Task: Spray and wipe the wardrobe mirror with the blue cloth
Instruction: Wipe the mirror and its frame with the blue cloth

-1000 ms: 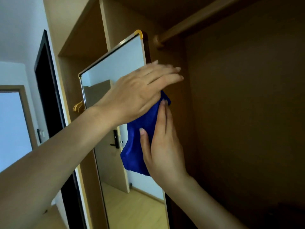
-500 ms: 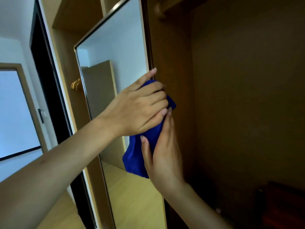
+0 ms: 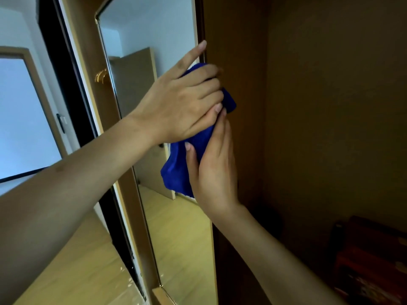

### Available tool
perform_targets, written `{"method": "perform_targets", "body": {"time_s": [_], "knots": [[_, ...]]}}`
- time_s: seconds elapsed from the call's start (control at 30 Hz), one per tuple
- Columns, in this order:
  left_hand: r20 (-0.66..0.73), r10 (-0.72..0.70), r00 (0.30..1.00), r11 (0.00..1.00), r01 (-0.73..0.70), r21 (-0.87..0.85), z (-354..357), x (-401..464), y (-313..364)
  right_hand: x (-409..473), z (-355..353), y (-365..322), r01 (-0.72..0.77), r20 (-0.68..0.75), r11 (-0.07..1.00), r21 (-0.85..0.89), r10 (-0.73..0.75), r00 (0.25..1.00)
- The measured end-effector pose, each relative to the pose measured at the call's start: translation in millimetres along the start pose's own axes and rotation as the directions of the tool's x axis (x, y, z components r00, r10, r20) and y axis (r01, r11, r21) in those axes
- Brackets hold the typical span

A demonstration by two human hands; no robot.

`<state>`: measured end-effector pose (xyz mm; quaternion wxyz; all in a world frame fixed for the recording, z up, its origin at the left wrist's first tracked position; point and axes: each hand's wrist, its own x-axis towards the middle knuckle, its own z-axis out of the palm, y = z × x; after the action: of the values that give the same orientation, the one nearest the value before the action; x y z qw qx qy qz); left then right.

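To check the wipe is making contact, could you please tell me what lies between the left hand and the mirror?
The head view shows the blue cloth bunched between the left hand and the mirror, with the fingers curled over it.

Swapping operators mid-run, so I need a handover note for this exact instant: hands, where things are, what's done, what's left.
Left hand: grips the blue cloth, fingers curled over it and index finger out, at the right edge of the wardrobe mirror.
Right hand: straight fingers and thumb press on the cloth's lower part, just below the left hand.
Spray bottle: not in view.
Done: wiping is under way. How much of the glass is already wiped cannot be told.
Left: probably the rest of the glass, below and to the left of the cloth.
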<state>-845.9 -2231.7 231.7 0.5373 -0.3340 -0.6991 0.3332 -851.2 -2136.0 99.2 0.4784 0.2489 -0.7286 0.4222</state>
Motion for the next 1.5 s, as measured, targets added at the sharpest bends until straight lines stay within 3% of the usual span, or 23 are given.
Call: {"method": "perform_targets", "body": {"time_s": [0.17, 0.47, 0.77, 0.93, 1.2, 1.5], "knots": [[-0.035, -0.028, 0.999, 0.999, 0.026, -0.048, 8, -19, 34, -35, 7, 14, 0.006, 0.015, 1.000, -0.008, -0.006, 1.000], [0.065, -0.023, 0.998, 0.998, 0.027, -0.064, 19, -68, 112, -122, 20, 46, -0.064, 0.072, 0.996, -0.054, 0.068, 0.995], [0.090, -0.003, 0.996, 0.998, -0.002, 0.061, 10, -58, 99, -105, 11, 40, -0.032, 0.115, 0.999, 0.038, 0.028, 0.993], [0.029, -0.053, 0.998, 0.997, 0.051, 0.056, 11, -41, 73, -71, 10, 29, -0.029, 0.051, 0.998, 0.050, 0.026, 0.998], [0.009, -0.064, 0.998, 0.997, 0.065, -0.051, 27, -76, 130, -134, 20, 53, -0.052, 0.084, 0.996, 0.073, 0.046, 0.995], [0.188, 0.002, 0.982, 0.994, 0.020, -0.112, 38, -128, 211, -228, 28, 83, -0.106, 0.129, 0.991, -0.079, 0.116, 0.985]]}}
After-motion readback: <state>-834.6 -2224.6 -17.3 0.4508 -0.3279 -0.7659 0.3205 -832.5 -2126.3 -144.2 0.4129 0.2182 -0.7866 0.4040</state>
